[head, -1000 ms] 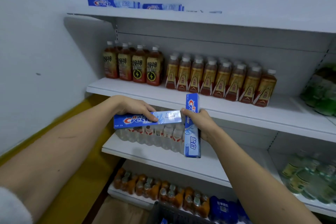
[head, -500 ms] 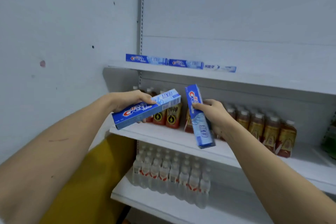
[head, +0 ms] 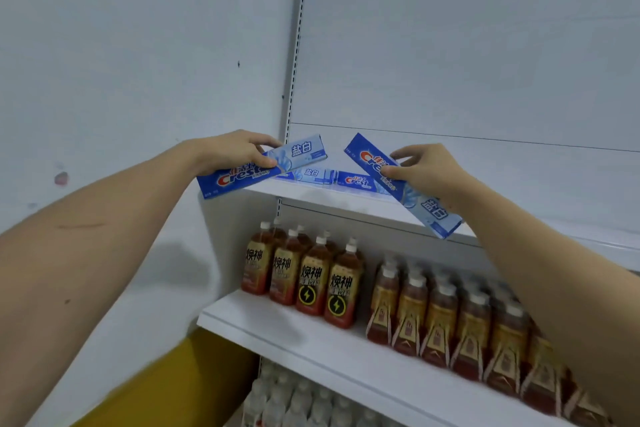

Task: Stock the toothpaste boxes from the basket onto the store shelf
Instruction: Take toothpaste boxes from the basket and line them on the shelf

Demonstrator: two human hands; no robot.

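Both hands have risen since the earlier frame, from the level of the drink bottles to the front edge of the top shelf [head: 363, 206], and the right-hand box has swung from near upright to a slant. Now the left hand [head: 230, 151] is closed around a blue toothpaste box [head: 263, 166], fingers over its top face and thumb beneath, the box tilted with its far end raised and reaching over the left end of the shelf. The right hand [head: 427, 168] pinches a second toothpaste box [head: 405, 185] near its upper end between thumb and curled fingers; this box slopes down to the right, its lower end hanging in front of the shelf edge. Between the two held boxes, stocked toothpaste boxes [head: 341, 179] lie flat in a row on the shelf against the white back panel. One shelf down stand brown drink bottles [head: 301, 279] with black-and-gold labels, and beside them, to the right, a packed block of amber bottles [head: 446, 321]. Clear water bottles [head: 294, 399] show on the shelf beneath. The basket is not in view.
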